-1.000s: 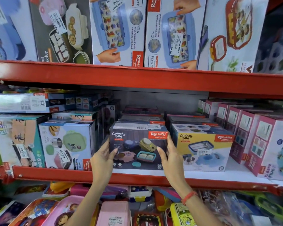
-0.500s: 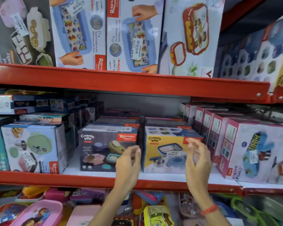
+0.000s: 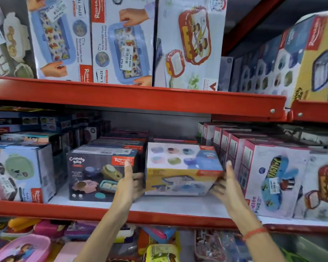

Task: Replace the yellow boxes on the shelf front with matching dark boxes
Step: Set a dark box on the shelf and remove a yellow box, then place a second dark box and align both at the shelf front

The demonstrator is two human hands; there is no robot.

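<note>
A yellow Crunchy Bite box (image 3: 180,178) sits at the middle shelf's front, tilted with its top toward me and blurred. My left hand (image 3: 129,183) grips its left side and my right hand (image 3: 226,183) grips its right side. Just left of it a dark Crunchy Bite box (image 3: 100,174) stands at the shelf front. Behind both, more dark boxes (image 3: 125,142) lie stacked toward the back. Another yellow box (image 3: 314,59) rests on the upper shelf at the far right.
The red shelf edge (image 3: 159,216) runs below my hands. Pink Kidzee boxes (image 3: 269,167) crowd the right, a white lunchbox carton (image 3: 17,173) the left. An upper red shelf (image 3: 140,97) carries large puzzle boxes. Loose lunchboxes fill the shelf underneath.
My hands left the dark box, moved right and closed on the yellow box, which has tipped and come forward. The view shifted right.
</note>
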